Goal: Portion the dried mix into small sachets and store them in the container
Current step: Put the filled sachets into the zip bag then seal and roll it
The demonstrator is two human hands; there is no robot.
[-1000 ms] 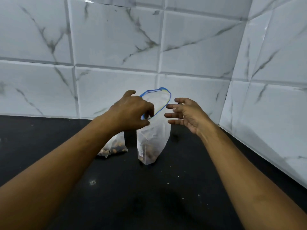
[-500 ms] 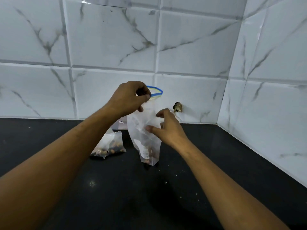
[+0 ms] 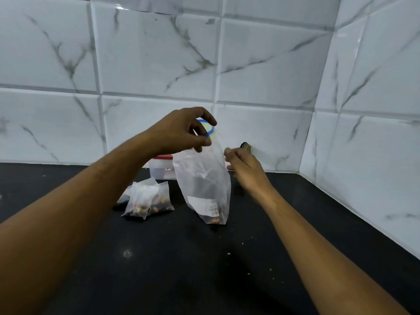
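Plastic bag (image 3: 204,183), white label (image 3: 202,204) unreadable, left hand (image 3: 179,133) pinching top, right hand (image 3: 244,169), grip unclear

Container (image 3: 160,171) (red-lidded) half behind bag (image 3: 204,178)

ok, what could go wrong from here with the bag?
The zip bag stands tilted, and the left hand pinches its blue rim; if released, it may tip and spill. The right hand, blurred, hovers at its side and could knock it into the sachets.
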